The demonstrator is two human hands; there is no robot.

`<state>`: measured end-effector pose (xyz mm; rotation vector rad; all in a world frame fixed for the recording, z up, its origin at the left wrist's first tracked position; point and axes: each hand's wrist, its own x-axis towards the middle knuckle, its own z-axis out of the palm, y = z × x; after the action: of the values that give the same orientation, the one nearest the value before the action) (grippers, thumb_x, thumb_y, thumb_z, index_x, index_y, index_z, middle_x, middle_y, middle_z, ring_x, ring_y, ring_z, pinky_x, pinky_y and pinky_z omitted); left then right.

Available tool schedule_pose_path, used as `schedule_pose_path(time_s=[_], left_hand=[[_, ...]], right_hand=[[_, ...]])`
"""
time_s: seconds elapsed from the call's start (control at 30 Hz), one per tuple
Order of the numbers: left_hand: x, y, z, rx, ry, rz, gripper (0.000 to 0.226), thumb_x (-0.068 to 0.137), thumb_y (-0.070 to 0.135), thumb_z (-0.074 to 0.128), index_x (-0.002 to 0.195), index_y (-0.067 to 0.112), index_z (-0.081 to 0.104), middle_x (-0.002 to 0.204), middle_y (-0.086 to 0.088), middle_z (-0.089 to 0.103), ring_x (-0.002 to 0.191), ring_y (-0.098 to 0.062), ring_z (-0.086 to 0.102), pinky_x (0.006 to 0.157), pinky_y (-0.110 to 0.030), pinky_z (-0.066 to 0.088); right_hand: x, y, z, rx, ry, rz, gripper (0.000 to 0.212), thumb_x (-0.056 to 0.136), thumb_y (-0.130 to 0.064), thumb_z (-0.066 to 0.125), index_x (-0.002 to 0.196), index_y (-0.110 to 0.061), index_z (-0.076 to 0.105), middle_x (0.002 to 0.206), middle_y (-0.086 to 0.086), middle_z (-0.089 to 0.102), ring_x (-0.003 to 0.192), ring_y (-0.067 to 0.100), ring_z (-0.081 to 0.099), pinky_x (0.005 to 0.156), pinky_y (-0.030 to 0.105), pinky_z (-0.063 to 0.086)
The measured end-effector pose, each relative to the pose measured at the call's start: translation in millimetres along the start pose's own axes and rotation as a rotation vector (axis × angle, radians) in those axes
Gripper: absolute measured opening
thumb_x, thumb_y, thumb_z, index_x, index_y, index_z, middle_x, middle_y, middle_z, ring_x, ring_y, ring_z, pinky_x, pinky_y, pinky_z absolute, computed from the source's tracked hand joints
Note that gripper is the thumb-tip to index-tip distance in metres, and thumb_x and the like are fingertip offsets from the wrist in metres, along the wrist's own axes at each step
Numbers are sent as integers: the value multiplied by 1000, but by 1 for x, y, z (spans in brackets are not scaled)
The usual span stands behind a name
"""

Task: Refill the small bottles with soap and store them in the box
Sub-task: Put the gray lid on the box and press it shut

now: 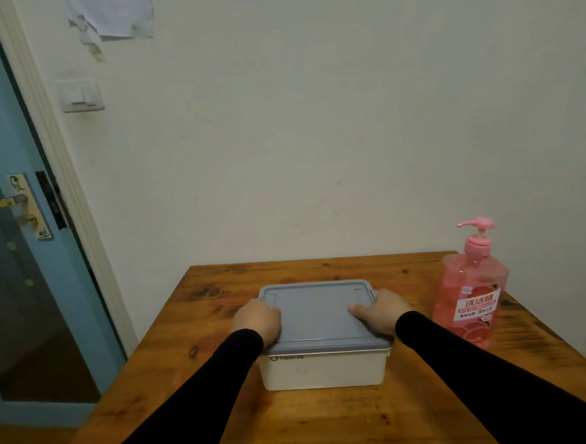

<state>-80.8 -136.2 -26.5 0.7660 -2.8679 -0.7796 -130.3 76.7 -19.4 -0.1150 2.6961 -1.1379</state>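
The box (323, 369) sits mid-table (331, 425), its grey lid (319, 314) fitted on. The left hand (256, 322) curls over the lid's left edge and the right hand (381, 312) over its right edge, each at a side latch, probably to unclip it. The pink soap bottle (471, 300) stands upright, right of the box and apart from it. No small bottles are visible; they may be inside.

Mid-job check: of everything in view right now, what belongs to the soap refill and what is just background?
For the job: white storage box, its grey lid shut, left hand and right hand at its sides; pink pump bottle of soap.

Just there: blue door, wall switch, paper on the wall.
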Motion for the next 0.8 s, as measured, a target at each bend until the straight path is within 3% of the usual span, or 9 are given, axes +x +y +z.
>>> schedule_pose_path(time_s=[0.23, 0.3, 0.43, 0.63, 0.7, 0.8], left_hand=[[2, 2, 5, 51, 13, 0, 37, 100, 33, 42, 108, 3, 61, 89, -6, 59, 80, -20, 56, 68, -26, 43], [0, 3, 5, 96, 9, 11, 36, 101, 31, 40, 110, 3, 61, 95, -7, 63, 86, -21, 60, 71, -26, 46], [-4, 8, 4, 261, 1, 93, 37, 103, 20, 32, 121, 5, 60, 123, -12, 61, 109, -24, 60, 93, -32, 51], [-5, 7, 4, 322, -13, 138, 36, 102, 20, 32, 122, 3, 58, 123, -13, 60, 108, -25, 61, 92, -31, 51], [-8, 5, 1, 255, 2, 136, 36, 101, 21, 34, 123, 0, 55, 121, -14, 60, 108, -27, 60, 86, -30, 49], [-11, 1, -3, 179, -29, 133, 45, 102, 25, 30, 137, -1, 39, 132, -19, 52, 115, -30, 55, 92, -33, 47]], right_hand=[[3, -3, 5, -95, 10, 31, 38, 94, -39, 54, 111, -5, 58, 94, 6, 62, 73, 16, 56, 47, 19, 38], [3, -5, 7, -129, 9, 46, 38, 96, -37, 51, 113, -4, 56, 91, 5, 58, 67, 12, 52, 47, 19, 36], [5, -7, 12, -157, 20, 87, 44, 98, -36, 47, 126, -3, 47, 93, 5, 54, 62, 10, 47, 45, 20, 35], [4, -9, 13, -183, 23, 90, 56, 99, -37, 44, 140, 0, 34, 101, 7, 55, 67, 11, 49, 45, 19, 32], [3, -7, 13, -184, 10, 66, 62, 99, -37, 43, 146, 0, 24, 114, 11, 58, 79, 15, 55, 50, 19, 36], [0, -1, 11, -183, 16, -19, 69, 97, -42, 43, 150, -7, 15, 133, 14, 53, 112, 27, 56, 81, 26, 45]])
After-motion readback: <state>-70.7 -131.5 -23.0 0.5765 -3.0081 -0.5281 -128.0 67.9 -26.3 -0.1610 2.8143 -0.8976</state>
